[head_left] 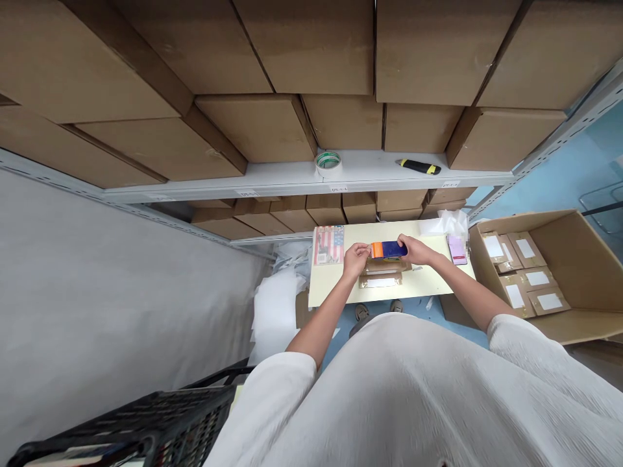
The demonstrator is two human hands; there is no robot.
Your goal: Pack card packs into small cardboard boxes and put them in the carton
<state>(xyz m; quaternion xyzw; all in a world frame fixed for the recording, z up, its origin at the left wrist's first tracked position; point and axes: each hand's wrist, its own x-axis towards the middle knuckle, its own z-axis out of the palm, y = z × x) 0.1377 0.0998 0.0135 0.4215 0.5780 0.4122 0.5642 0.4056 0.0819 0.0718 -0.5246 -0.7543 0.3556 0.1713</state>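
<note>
Over a pale yellow table [331,285], both my hands hold a small flat package [392,249], dark blue with an orange end. My left hand [357,261] pinches the orange end. Wrapped around the dark blue end are the fingers of my right hand [413,250]. Just below the package lies a small cardboard box [381,281] with a white label and shiny tape. The package and my hands partly cover more brown cardboard right behind it. What is inside the package cannot be seen.
A phone [457,250] and clear plastic wrap [445,224] lie on the table's right, a flag-patterned sheet [329,245] on its left. A large carton [579,259] holds several labelled boxes. Above, a shelf [370,170] bears tape [329,165], a utility knife [418,167] and cartons.
</note>
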